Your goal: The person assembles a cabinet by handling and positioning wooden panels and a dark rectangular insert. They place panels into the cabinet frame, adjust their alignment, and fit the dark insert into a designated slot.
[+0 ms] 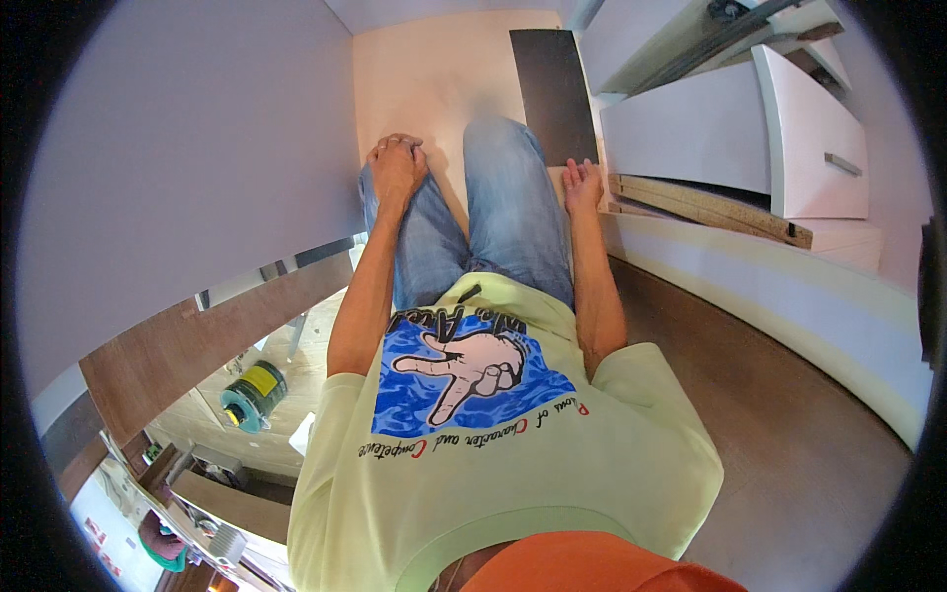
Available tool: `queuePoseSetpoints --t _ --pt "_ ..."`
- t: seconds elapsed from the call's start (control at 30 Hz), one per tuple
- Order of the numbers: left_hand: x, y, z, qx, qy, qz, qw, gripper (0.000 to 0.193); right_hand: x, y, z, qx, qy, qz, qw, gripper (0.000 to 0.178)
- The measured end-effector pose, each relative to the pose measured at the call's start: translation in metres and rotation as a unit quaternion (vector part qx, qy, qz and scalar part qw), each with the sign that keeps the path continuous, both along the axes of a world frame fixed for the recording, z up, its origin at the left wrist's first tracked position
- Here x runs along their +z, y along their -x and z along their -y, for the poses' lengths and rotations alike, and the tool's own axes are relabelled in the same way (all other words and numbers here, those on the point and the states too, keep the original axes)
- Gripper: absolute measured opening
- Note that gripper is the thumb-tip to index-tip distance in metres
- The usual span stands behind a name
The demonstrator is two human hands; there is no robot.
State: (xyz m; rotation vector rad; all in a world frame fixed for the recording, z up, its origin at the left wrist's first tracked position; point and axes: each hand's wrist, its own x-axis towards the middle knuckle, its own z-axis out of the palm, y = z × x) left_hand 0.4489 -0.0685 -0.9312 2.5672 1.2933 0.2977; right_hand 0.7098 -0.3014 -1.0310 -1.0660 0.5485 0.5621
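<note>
My left hand (397, 166) rests on my left knee, over the blue jeans (503, 187), with its fingers bent over the knee and no object in it. Beside my right thigh, my right hand (583, 185) has its fingers apart and holds nothing. Just beyond its fingertips lies the lower end of a long dark panel (554, 94), set against the pale surface (434, 74) in front of me. To the right of that hand are stacked raw-edged boards (705, 205) under a white drawer (691, 128).
A large grey-white panel (197, 168) rises on my left, above a brown wooden edge (207, 345). Below it, a teal and dark container (256, 395) with a yellow label stands on the floor. The drawer's handled front (819, 143) juts out at the right, above a long white board (769, 286).
</note>
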Motion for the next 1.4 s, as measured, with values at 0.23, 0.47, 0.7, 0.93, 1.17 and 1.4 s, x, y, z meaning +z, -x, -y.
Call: queuePoseSetpoints --t 0.23,0.47,0.7,0.93,1.17,1.4 --pt "-0.001 -0.001 0.001 0.004 -0.005 0.008 1.0 0.025 -0.012 -0.019 0.012 -0.051 -0.065 -0.067 0.994 0.027" --pt "0.005 -0.001 0.004 -0.001 -0.017 0.006 1.0 0.025 -0.007 -0.032 -0.001 0.069 0.028 0.007 0.997 0.027" --pt "0.012 -0.002 0.005 0.001 0.008 0.028 1.0 0.025 0.002 -0.024 0.002 0.106 0.025 0.107 0.988 0.029" --pt "0.013 -0.003 0.006 -0.003 0.005 0.034 0.999 0.024 0.034 -0.008 0.014 0.15 0.123 0.269 0.943 0.032" --pt "0.013 -0.002 0.007 0.0 -0.003 0.04 0.999 0.021 0.084 -0.007 0.006 0.125 0.142 0.37 0.91 0.027" --pt "0.013 -0.001 0.008 0.002 0.011 0.048 0.999 0.022 0.163 0.015 -0.012 0.063 -0.06 0.286 0.954 0.027"
